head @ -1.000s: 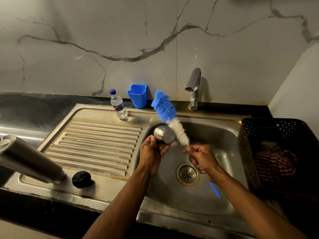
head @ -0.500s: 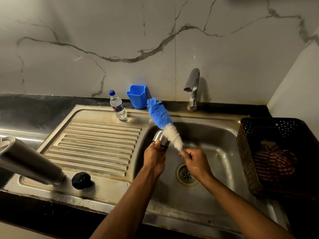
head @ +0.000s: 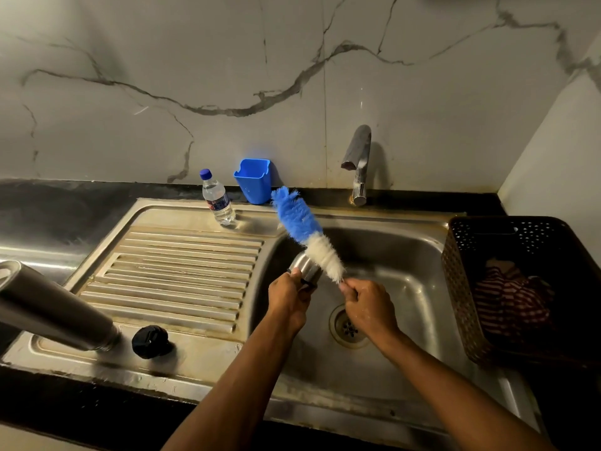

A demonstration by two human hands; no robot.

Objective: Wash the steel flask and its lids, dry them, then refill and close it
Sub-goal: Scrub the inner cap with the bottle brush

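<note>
Over the sink bowl [head: 406,255], my left hand [head: 287,299] grips a small steel lid cup [head: 305,266]. My right hand [head: 369,305] grips the handle of a blue-and-white bottle brush [head: 307,232], whose white bristles lie against the cup's right side and whose blue tip points up and left. The steel flask [head: 52,307] stands at the near left corner of the draining board, with its open mouth toward the camera. A black inner lid [head: 150,341] sits on the board just right of the flask.
A small water bottle [head: 217,198] and a blue plastic holder [head: 254,180] stand behind the draining board [head: 182,275]. The tap [head: 359,164] rises behind the bowl, with no water running. A dark basket [head: 520,288] holding a striped cloth stands at the right.
Both hands have lifted a little and moved closer together over the bowl. The brush has slid left along the cup, its tip swinging toward the blue holder.
</note>
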